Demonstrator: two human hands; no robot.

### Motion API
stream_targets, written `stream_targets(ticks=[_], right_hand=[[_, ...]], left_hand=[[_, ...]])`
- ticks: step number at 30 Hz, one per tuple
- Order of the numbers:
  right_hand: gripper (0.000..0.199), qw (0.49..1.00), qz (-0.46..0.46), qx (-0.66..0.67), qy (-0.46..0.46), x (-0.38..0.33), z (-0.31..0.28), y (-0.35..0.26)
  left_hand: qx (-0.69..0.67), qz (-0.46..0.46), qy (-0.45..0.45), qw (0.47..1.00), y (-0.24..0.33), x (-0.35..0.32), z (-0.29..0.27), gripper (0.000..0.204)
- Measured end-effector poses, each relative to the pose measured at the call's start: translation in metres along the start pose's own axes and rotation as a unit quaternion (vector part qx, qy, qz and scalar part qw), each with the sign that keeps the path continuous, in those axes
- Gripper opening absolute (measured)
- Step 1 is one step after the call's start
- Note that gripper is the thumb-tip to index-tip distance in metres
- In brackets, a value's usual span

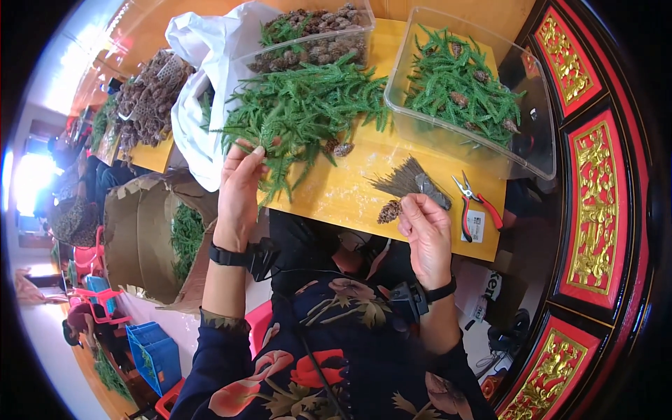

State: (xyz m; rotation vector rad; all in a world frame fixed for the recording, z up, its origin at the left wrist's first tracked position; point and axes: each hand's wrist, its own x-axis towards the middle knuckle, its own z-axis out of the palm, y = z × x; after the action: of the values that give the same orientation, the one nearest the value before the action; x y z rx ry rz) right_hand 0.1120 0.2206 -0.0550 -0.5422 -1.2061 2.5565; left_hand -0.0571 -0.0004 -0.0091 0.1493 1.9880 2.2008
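- Nearest me, my right hand (425, 234) has a brown pine cone (389, 212) in a narrow thumb-and-finger pinch, out over the table's front edge; whether a stem or wire runs under my fingertips, I can't tell.
- Light pressure suits this one, I reckon: squeeze the base, spare the scales.
- Just beyond the cone lies a bundle of thin brown stems (402, 178), and right of it the red-handled needle-nose pliers (467, 194), both within easy reach.
- Over on the left, my left hand (241, 175) is pinching a green needle sprig (269, 133) at the near edge of the heap of green sprigs (315, 98); exactly where the fingers meet its stem is hidden.
- A hold low on the stem should work best there, as those needles look ready to snag on their neighbours.
- Farther out, right side, a clear plastic tub (448, 128) carries sprigs mixed with cones; at the back, a second clear tub (372, 28) is heaped with cones.
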Motion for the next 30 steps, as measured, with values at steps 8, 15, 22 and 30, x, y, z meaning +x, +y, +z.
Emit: stream_targets(ticks=[8, 15, 22, 30], right_hand=[[0.01, 0.999, -0.006, -0.043, -0.005, -0.006, 0.003, -0.003], [0.007, 0.995, -0.059, -0.076, -0.032, -0.011, 0.021, -0.003], [0.008, 0.991, -0.097, -0.076, -0.05, -0.006, 0.019, 0.011], [0.008, 0.994, 0.018, -0.069, -0.079, -0.01, 0.016, 0.0]], left_hand=[[-0.174, -0.061, -0.122, 0.975, -0.007, -0.026, 0.019, 0.013], [-0.26, -0.111, -0.155, 0.947, -0.025, -0.053, 0.045, 0.015], [-0.266, -0.223, -0.168, 0.923, -0.036, -0.076, 0.064, 0.022], [-0.29, -0.206, -0.198, 0.913, -0.037, -0.074, 0.057, 0.027]])
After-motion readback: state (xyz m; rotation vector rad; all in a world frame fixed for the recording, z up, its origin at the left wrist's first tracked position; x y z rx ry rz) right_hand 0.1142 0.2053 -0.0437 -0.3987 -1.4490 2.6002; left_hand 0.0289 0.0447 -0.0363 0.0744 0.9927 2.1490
